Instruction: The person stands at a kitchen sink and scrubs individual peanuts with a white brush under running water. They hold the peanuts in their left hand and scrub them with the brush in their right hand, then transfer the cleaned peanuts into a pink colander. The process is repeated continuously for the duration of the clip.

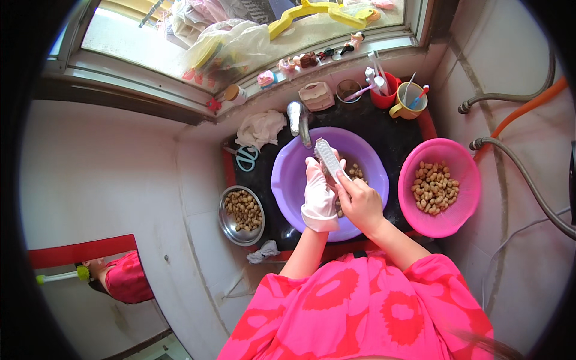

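Over a purple plastic basin (288, 189), my right hand (363, 204) grips the handle of a pale grey scrub brush (329, 159). Its bristles face my left hand (318, 193), which wears a white glove with a rolled cuff. The gloved fingers curl up beside the brush head, and whatever lies between them is hidden behind it. Unshelled peanuts (355, 172) lie in the basin, partly covered by my hands. To the left, a metal bowl (228, 227) holds more peanuts; on the right, a pink strainer basket (468, 193) holds several as well.
A faucet (294, 118) reaches over the basin's far rim. Light blue-handled scissors (247, 158) and a crumpled white cloth (261, 128) lie back left. Behind stand a soap box (317, 96), a red cup (386, 96) and a yellow mug (408, 108) with toothbrushes. Hoses (517, 175) run along the right wall.
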Motion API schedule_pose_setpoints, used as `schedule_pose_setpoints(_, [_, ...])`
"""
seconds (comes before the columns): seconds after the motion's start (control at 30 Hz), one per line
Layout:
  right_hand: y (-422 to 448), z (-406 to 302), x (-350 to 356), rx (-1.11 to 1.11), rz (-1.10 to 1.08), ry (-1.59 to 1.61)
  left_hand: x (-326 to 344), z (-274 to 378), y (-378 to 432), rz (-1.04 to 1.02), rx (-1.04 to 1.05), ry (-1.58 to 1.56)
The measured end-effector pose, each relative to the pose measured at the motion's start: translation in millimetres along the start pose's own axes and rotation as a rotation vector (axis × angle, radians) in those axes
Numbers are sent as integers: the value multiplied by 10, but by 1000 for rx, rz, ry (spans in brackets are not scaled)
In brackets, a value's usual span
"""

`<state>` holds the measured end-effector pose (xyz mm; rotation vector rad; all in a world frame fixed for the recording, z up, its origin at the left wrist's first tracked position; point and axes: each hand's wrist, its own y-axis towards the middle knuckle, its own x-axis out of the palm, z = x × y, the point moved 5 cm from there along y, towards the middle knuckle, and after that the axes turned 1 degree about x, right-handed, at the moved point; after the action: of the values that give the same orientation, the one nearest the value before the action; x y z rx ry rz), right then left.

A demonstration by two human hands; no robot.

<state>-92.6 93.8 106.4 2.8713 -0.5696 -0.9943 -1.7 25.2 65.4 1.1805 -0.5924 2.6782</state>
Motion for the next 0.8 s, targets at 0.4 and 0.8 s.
schedule_pose_setpoints(0.4, [-134,-14,-167,66,-69,130,126,84,-31,-58,-107,22])
schedule_pose_setpoints(0.8, [-116,582,40,981,-569,2392,449,479,-99,-277,504,554])
